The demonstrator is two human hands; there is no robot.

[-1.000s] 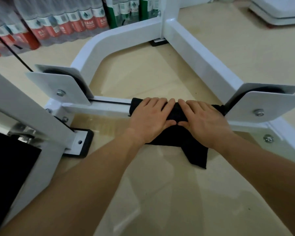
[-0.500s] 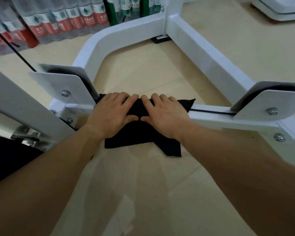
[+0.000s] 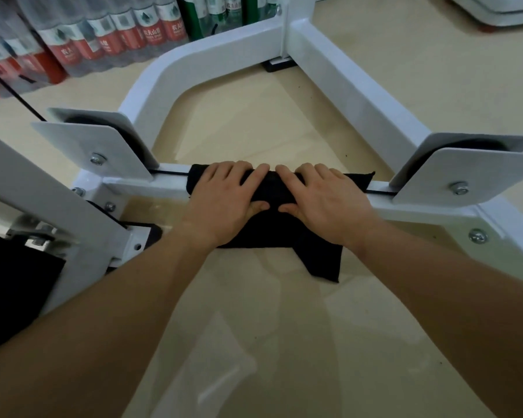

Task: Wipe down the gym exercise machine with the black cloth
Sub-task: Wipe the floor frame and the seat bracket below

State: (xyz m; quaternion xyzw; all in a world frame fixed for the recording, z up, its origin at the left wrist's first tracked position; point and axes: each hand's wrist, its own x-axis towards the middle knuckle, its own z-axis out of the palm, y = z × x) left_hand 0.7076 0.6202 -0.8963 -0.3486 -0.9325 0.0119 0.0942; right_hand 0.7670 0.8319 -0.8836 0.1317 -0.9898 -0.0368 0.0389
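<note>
FLOOR-LEVEL WIPE: a person's left hand (image 3: 227,203) & right hand (image 3: 323,203) sit side by side, forefingers nearly touching, on the black cloth (image 3: 317,254). The cloth is draped over the low white crossbar (image 3: 384,203) of the exercise machine (image 3: 344,86). Both hands grip the cloth, fingers bent over the bar's top & thumbs tucked on its near face. A loose corner of cloth trails onto the floor (image 3: 254,342) below the right wrist.

The cloth covers approx. the middle of the bar, btwn the left pulley plate (image 3: 94,146) & right pulley plate (image 3: 471,173), w/ short bare stretches of bar on either side. A thin black cable (image 3: 169,172) runs along the bar's top and goes under the cloth.

Progress, as a judgement: part done at best. This bar is the piece in hand, and nothing shows whether its ends are wiped. The plates, curved rear tube (image 3: 169,70) & angled upright (image 3: 43,188) at left have no cloth on them now, so most of the frame likely awaits. No dirt or streaks are visible to tell clean from not. Packs of bottled water (image 3: 103,40) line the back.
</note>
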